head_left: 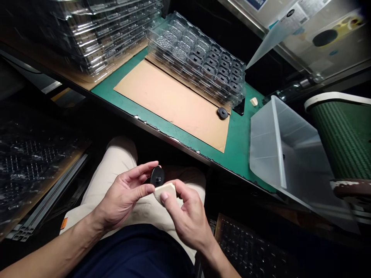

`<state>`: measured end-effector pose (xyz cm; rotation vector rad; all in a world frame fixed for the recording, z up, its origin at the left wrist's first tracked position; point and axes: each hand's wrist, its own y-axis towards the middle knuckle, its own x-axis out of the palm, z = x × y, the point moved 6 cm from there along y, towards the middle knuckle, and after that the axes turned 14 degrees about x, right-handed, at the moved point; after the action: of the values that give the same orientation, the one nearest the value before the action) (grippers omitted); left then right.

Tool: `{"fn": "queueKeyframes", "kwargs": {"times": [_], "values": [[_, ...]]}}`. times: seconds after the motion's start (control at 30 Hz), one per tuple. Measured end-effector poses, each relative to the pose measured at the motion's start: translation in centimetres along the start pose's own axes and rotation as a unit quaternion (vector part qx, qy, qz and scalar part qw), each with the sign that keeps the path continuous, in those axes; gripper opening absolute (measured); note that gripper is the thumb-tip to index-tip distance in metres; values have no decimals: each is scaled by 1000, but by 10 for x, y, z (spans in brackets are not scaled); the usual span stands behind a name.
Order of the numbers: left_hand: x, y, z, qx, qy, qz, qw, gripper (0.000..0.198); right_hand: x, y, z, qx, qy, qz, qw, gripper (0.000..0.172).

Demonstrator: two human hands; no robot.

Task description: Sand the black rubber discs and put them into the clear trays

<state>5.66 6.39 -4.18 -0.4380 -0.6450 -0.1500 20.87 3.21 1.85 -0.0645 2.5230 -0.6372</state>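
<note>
Two hands work close together: left hand [127,193] pinches a black disc [157,176] (held upright), right hand [187,210] pinching a cream pad [165,190].

A tan cardboard sheet [174,104] is lying on the green worktop mat [240,143], with a stack of clear plastic blister trays [199,58] sitting along its far edge. 1 small black round part [222,112] is resting on the sheet near a small cream block [254,101]. A translucent white plastic bin [266,146] is standing at the right, just beside a green ribbed belt [344,139].
</note>
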Motion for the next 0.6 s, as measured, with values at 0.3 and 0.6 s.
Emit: {"fn": "queueKeyframes", "kwargs": {"times": [0.3, 0.6], "values": [[0, -11, -1, -110, 1, -80, 991, 38, -14, -3, -14, -167, -142, 87, 972, 13], [4, -25, -22, -233, -60, -128, 962, 30, -7, -11, -26, -330, -211, -15, 920, 27]]}}
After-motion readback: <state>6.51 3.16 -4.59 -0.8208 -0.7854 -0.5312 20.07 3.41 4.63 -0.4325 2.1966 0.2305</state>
